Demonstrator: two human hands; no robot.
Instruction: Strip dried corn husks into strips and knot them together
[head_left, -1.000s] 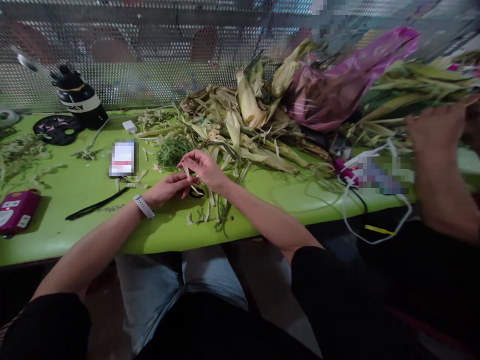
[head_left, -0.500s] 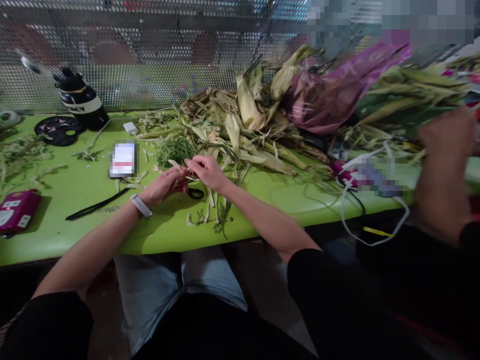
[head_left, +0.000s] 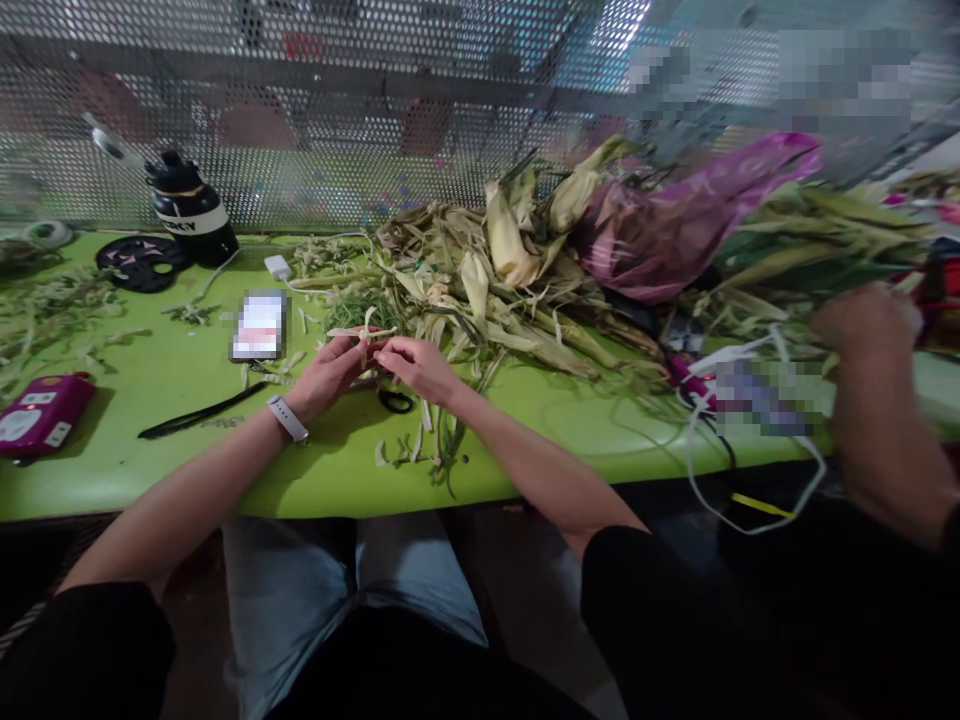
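Observation:
My left hand (head_left: 330, 372) and my right hand (head_left: 417, 366) meet over the green table (head_left: 135, 470), fingertips pinched together on a pale strip of corn husk (head_left: 365, 331) that sticks up between them. A white band is on my left wrist. Just behind the hands lie a bunch of thin green stems (head_left: 358, 309) and a big heap of dry corn husks (head_left: 487, 270). Small black scissors (head_left: 395, 401) lie on the table under my right hand. Cut husk scraps (head_left: 431, 445) are scattered near the front edge.
A phone (head_left: 259, 325), a black strap (head_left: 199, 411), a magenta device (head_left: 41, 415), a black bottle (head_left: 192, 208) and a black disc (head_left: 142, 262) lie to the left. A purple bag (head_left: 675, 225) and white cables (head_left: 750, 480) are at right. Another person's hand (head_left: 870, 330) works there. Perforated metal screen behind.
My hands have lifted slightly and closed together on the husk strip. The view has tilted down a little. The other person's hand at right has dropped lower.

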